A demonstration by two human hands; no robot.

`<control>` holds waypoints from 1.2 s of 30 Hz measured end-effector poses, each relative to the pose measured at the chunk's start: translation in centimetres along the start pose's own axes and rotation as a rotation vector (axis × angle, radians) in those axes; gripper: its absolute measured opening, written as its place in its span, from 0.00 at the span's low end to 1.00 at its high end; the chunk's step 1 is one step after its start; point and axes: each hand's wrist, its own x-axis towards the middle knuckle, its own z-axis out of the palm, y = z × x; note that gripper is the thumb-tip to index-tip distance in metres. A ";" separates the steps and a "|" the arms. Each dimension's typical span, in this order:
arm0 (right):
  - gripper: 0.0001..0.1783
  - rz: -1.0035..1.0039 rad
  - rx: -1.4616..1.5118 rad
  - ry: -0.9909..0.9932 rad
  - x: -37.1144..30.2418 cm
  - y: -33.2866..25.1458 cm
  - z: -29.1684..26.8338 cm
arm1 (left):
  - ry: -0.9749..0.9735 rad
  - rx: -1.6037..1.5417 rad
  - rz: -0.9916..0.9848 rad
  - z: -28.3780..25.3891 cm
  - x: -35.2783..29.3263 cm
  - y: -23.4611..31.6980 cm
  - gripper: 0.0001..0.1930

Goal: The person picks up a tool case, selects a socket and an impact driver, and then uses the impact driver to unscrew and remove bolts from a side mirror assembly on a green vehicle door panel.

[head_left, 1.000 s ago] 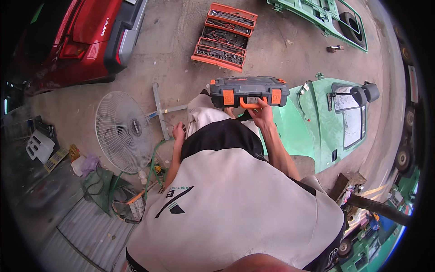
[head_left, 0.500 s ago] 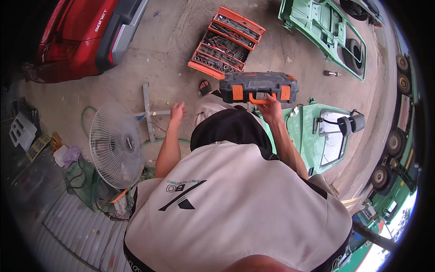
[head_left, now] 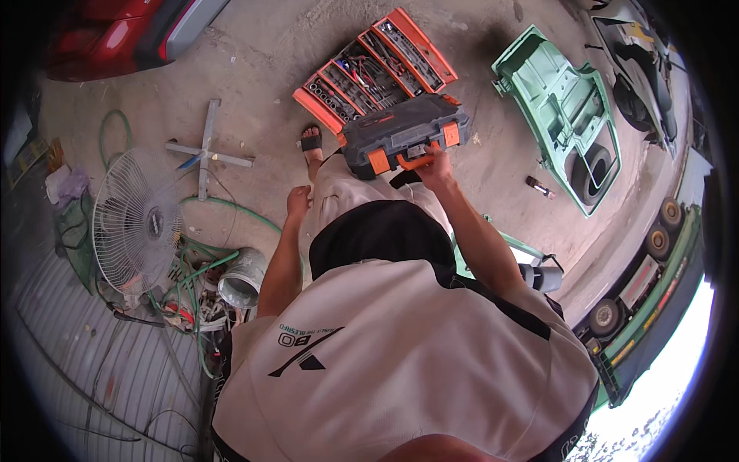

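By its orange handle I carry a dark grey tool case [head_left: 400, 129] with orange latches, my right hand [head_left: 436, 171] wrapped round the grip. The case hangs in front of my legs and overlaps the near edge of an open orange metal toolbox [head_left: 377, 69]. That box lies on the floor with its trays spread, filled with sockets, wrenches and other tools. My left hand [head_left: 299, 202] hangs beside my left thigh, fingers curled in, and nothing shows in it. A sandalled foot [head_left: 311, 142] stands just left of the case.
To the left are a standing fan [head_left: 146, 219], a metal cross-shaped stand [head_left: 205, 154], a green hose [head_left: 231, 202] and a grey bucket [head_left: 242, 279]. A green vehicle door frame [head_left: 539, 92] with a tyre [head_left: 591, 173] lies at right. A red car [head_left: 115, 38] is at far left.
The view has swung right, so the fan and stand sit further left. The case has tilted and now overlaps the toolbox's edge. My left hand has lowered toward my thigh, its fingers curling.
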 end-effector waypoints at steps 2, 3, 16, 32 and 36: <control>0.16 0.028 -0.158 0.028 6.2 -0.8 -1.2 | 0.076 -0.028 -0.076 2.5 -0.8 -4.5 0.22; 0.17 -0.006 -0.191 0.057 10.2 -1.5 -3.2 | 0.095 -0.076 -0.030 4.3 -0.6 -6.5 0.21; 0.15 0.043 -0.388 -0.021 40.1 -3.2 -2.7 | 0.292 0.273 0.002 33.5 -1.1 -9.6 0.36; 0.19 0.016 -0.200 -0.395 45.6 -3.1 -2.9 | 0.229 0.626 -0.053 37.4 2.2 -10.8 0.44; 0.25 0.011 -0.128 -0.546 47.6 -4.9 -4.9 | 0.195 0.658 0.008 37.5 2.4 -10.2 0.45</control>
